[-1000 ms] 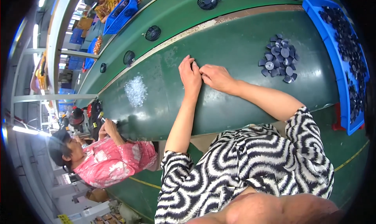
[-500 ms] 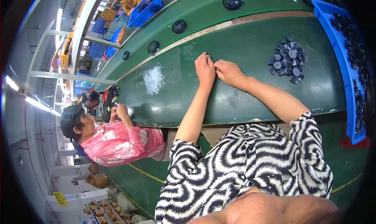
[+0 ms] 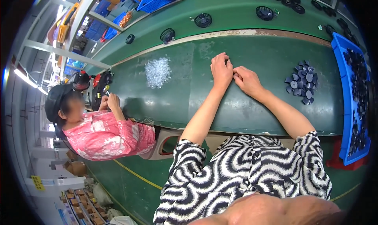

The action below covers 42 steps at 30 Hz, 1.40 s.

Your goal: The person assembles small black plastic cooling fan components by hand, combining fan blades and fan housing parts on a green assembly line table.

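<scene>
My left hand (image 3: 221, 69) and my right hand (image 3: 246, 80) rest side by side on the green table (image 3: 252, 111), curled fingertips touching each other. Whatever sits between the fingers is hidden by the knuckles. A small heap of clear little pieces (image 3: 157, 71) lies to the left of my left hand. To the right of my right hand lies a pile of dark fan blades (image 3: 302, 82).
A blue tray (image 3: 341, 63) with several dark fan parts runs along the right edge. Behind the table a green conveyor (image 3: 228, 8) carries black round fan housings (image 3: 203, 19). A seated person in a pink top (image 3: 106, 134) works at the left end.
My hands stay together at the same spot on the table. The view has swung, so the person at the left and the conveyor now show more fully.
</scene>
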Tool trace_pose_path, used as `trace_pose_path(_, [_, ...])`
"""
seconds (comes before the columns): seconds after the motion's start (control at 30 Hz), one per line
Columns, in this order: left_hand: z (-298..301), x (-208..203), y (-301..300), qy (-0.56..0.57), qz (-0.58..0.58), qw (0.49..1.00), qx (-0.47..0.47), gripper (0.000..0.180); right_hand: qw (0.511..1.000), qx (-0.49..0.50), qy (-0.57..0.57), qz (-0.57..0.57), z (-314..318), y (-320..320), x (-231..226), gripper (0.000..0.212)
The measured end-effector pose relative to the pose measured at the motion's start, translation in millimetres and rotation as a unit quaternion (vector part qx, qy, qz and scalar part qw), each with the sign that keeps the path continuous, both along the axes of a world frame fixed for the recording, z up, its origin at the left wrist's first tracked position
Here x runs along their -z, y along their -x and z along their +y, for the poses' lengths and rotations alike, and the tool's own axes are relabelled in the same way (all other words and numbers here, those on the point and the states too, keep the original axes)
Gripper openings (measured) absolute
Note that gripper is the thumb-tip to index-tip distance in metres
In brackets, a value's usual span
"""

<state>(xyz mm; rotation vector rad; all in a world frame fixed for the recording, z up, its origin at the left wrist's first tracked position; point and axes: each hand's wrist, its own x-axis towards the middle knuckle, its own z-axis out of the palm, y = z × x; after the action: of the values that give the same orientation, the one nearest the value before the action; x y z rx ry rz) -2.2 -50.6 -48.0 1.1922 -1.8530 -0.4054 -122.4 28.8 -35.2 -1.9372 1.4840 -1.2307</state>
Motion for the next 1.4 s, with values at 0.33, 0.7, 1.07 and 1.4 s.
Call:
trace_pose_path(0.33, [-89, -20, -11, -0.086, 0.136, 0.987, -0.018, 0.024, 0.996, 0.018, 0.055, 0.068, 4, -4, -2, 0.014])
trace_pose_path(0.7, [-233, -31, -103, -0.042, -0.297, 0.939, -0.167, 0.022, 0.999, 0.009, 0.021, 0.043, 12, -8, -12, 0.013])
trace_pose_path(1.07, [-214, -33, 19, 0.081, -0.286, 0.953, 0.049, 0.017, 0.999, -0.004, -0.031, 0.025, 10, -12, -22, 0.014])
trace_pose_path(1.4, [-62, -94, -64, 0.14, -0.268, 0.947, 0.105, 0.015, 0.999, -0.012, -0.023, 0.021, 12, -4, -17, 0.013])
